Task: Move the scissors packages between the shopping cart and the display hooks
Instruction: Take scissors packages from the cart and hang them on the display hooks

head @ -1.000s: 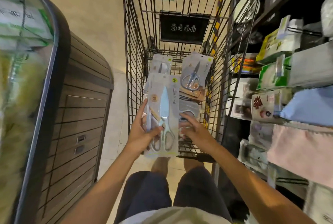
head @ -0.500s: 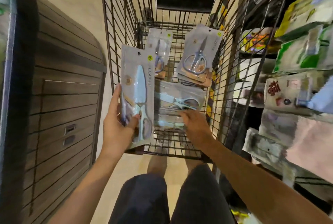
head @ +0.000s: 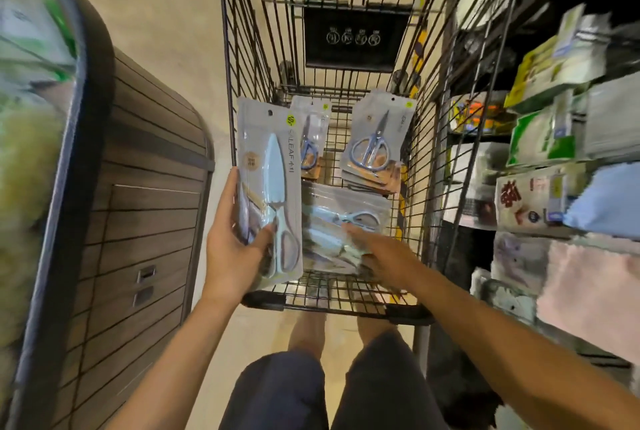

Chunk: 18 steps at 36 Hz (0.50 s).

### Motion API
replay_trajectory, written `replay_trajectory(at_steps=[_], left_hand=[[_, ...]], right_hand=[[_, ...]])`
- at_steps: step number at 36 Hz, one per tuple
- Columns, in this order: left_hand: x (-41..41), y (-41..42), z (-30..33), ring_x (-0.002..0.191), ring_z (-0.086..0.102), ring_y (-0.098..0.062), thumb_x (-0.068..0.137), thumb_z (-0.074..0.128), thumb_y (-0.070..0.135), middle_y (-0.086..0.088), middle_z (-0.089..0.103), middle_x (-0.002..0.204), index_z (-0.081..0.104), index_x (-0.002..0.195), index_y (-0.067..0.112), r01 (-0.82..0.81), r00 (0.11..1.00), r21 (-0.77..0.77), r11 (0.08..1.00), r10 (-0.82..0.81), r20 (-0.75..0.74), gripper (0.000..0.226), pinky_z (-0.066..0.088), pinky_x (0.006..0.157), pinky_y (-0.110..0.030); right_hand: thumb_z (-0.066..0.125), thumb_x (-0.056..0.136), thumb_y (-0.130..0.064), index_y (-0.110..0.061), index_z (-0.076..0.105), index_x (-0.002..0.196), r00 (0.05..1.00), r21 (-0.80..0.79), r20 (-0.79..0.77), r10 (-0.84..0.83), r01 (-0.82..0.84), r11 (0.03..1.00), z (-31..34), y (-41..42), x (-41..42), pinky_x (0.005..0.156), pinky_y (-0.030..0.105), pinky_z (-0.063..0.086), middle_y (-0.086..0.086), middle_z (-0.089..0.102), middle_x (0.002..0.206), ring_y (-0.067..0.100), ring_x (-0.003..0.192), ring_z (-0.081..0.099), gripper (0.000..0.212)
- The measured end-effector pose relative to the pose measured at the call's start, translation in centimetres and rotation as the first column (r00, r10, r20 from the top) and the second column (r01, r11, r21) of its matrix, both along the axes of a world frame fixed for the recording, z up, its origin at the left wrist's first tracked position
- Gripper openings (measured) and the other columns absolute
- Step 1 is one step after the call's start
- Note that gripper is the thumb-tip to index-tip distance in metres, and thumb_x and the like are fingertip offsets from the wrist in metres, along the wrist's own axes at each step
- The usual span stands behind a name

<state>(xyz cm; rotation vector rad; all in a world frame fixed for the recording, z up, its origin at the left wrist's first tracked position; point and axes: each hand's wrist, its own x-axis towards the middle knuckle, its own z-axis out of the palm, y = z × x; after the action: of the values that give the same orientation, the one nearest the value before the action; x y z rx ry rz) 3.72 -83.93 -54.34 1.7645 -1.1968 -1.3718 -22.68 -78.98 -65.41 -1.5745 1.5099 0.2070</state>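
My left hand [head: 235, 246] grips a clear package of light blue scissors [head: 272, 184], held upright over the near left corner of the black wire shopping cart [head: 346, 306]. My right hand [head: 379, 253] reaches into the cart and lies on a flat stack of similar light blue scissors packages [head: 341, 218]; blur hides whether its fingers grasp one. A stack of packages with grey-handled scissors [head: 375, 145] leans against the cart's far right side. Another scissors package [head: 311, 135] stands at the far left, partly hidden.
Shelves with packaged goods and folded cloths [head: 571, 194] run close along the cart's right side. A dark wood-panelled counter with a curved glass top [head: 138, 222] stands to the left. My legs are below the cart's near edge.
My left hand has held its package at the cart's left side. My right hand has slid forward over the flat stack in the cart. The view has tilted up slightly.
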Motion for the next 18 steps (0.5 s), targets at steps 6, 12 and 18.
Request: replay_trajectory(at_steps=[6, 12, 18], left_hand=[[-0.1, -0.9, 5.9, 0.133, 0.047, 0.008, 0.085, 0.075, -0.002, 0.016, 0.048, 0.151, 0.032, 0.157, 0.034, -0.017, 0.998, -0.03, 0.999, 0.015, -0.066, 0.092, 0.048, 0.104, -0.019], [-0.5, -1.3, 11.4, 0.101, 0.068, 0.009, 0.082, 0.078, -0.001, 0.035, 0.067, 0.111, 0.039, 0.152, 0.036, 0.019, 0.981, -0.005, 1.0, -0.02, -0.195, 0.089, 0.06, 0.084, -0.022], [-0.1, -1.1, 14.2, 0.108, 0.072, -0.035, 0.078, 0.078, -0.001, -0.01, 0.072, 0.126, 0.044, 0.144, 0.048, 0.131, 0.925, 0.086, 0.988, -0.091, -0.368, 0.089, 0.059, 0.089, -0.054]], right_hand=[[0.074, 0.089, -0.011, -0.04, 0.03, 0.153, 0.835, 0.006, 0.286, -0.47, 0.489, 0.872, 7.5, -1.7, -2.0, 0.107, 0.039, 0.049, -0.005, 0.049, 0.144, 0.02, 0.128, 0.055, 0.083], [0.08, 0.083, -0.005, -0.03, 0.03, 0.14, 0.577, 0.033, 0.475, -0.664, 0.743, 0.669, 16.6, -0.7, -2.6, 0.104, 0.034, 0.048, -0.002, 0.05, 0.139, 0.019, 0.126, 0.055, 0.08], [0.076, 0.085, 0.002, -0.031, 0.027, 0.144, 0.36, 0.087, 0.63, -0.688, 0.847, 0.524, 22.3, 4.9, -2.6, 0.093, 0.033, 0.058, -0.01, 0.059, 0.135, 0.005, 0.113, 0.067, 0.083]])
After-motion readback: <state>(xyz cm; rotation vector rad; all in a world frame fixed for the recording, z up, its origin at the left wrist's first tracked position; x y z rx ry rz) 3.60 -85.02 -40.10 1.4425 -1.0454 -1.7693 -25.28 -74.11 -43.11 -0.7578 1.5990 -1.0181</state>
